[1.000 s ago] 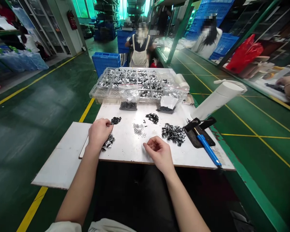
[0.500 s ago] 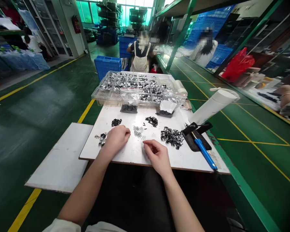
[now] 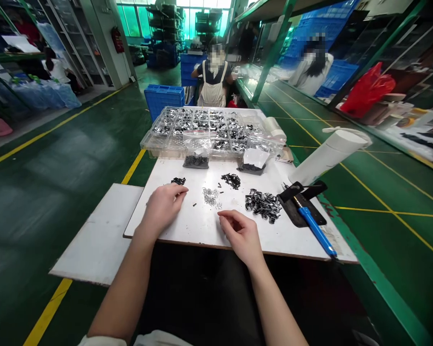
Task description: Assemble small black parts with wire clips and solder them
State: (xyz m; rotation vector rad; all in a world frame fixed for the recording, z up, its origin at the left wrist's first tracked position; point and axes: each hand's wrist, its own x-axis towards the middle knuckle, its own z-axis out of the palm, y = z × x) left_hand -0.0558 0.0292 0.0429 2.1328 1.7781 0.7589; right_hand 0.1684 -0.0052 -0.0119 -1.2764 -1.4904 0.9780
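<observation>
My left hand [image 3: 166, 206] is over the left part of the white board [image 3: 202, 230], fingers pinched together beside a small pile of black parts [image 3: 178, 181]. Anything between those fingertips is too small to make out. My right hand [image 3: 241, 234] rests near the front edge, thumb and forefinger closed just below a pile of tiny metal rings [image 3: 211, 196]; what they hold, if anything, cannot be seen. Another black pile [image 3: 231, 180] lies behind the rings. To the right is a heap of shiny black pieces [image 3: 262, 205].
A clear compartment box [image 3: 202, 126] of shiny parts stands at the back, with two plastic bags [image 3: 196, 160] before it. A blue pen-like tool [image 3: 315, 230] lies at the right, near a white roll [image 3: 330, 156]. People sit farther off.
My left hand has moved left and slightly toward me, off the area by the rings. A small black piece now shows on the board between my hands. The view has shifted slightly.
</observation>
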